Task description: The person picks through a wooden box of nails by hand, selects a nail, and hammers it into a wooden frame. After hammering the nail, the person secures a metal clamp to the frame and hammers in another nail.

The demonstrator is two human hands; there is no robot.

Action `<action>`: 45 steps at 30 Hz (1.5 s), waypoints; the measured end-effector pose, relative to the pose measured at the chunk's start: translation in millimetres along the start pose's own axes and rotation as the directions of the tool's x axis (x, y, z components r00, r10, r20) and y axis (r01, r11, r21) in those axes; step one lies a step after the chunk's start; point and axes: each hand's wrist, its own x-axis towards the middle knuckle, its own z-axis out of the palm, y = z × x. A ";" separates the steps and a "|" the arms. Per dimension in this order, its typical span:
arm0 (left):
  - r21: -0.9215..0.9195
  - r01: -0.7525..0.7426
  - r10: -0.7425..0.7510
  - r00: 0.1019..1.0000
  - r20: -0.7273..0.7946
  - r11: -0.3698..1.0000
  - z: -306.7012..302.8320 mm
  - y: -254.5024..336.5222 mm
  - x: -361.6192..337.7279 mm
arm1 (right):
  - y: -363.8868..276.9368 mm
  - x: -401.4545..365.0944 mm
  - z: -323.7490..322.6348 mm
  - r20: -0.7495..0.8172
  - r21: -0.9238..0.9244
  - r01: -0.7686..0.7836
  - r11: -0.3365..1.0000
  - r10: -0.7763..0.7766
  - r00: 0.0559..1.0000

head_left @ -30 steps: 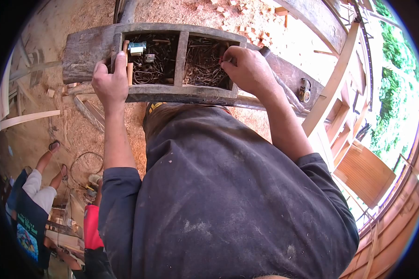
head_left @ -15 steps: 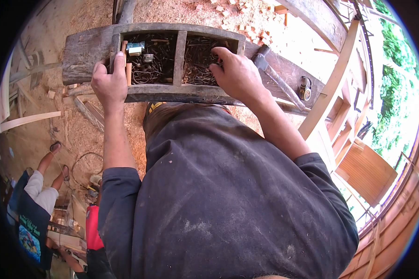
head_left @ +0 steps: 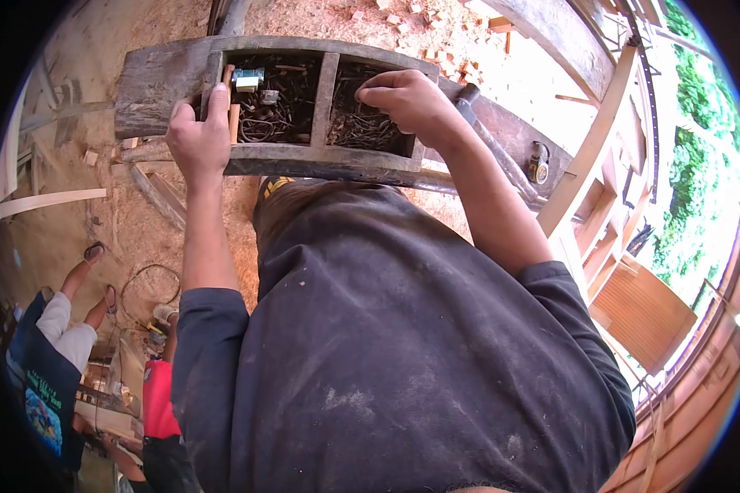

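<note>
A wooden box with two compartments lies across a plank in front of me. My left hand grips its left end, thumb along the end board. Dark nails fill the right compartment, and over them my right hand has thumb and forefinger pinched together. Whatever sits in that pinch is too small to make out. The left compartment holds more nails and metal bits, plus a small teal-and-white item. A hammer rests on the plank just right of the box, partly behind my right forearm.
A yellow-and-black tape measure sits at the plank's right end. Long timbers slant past on the right. Wood shavings and cut blocks cover the ground. Two other people are at lower left.
My right hand has risen slightly and moved left over the nail compartment, its fingers now pinched closer together. The left hand keeps its grip on the box.
</note>
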 end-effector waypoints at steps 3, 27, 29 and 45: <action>0.005 -0.021 0.021 1.000 -0.011 1.000 1.9 -2.6 1.4 | 0.7 -5.6 -6.9 0.166 0.276 -0.124 0.953 0.080 0.983; 0.058 -0.029 0.030 1.000 -0.007 0.998 1.0 3.1 0.3 | 18.9 -32.5 -29.7 0.168 0.000 0.123 0.992 -0.122 0.978; 0.032 -0.060 0.061 0.998 -0.031 0.998 1.0 6.2 -1.0 | 7.9 -34.0 -27.8 0.207 -0.095 0.051 0.994 -0.031 0.978; 0.043 -0.074 0.075 0.997 -0.024 0.996 0.9 2.5 -0.5 | 35.8 -26.4 -33.4 0.426 0.568 -0.285 0.772 0.021 0.905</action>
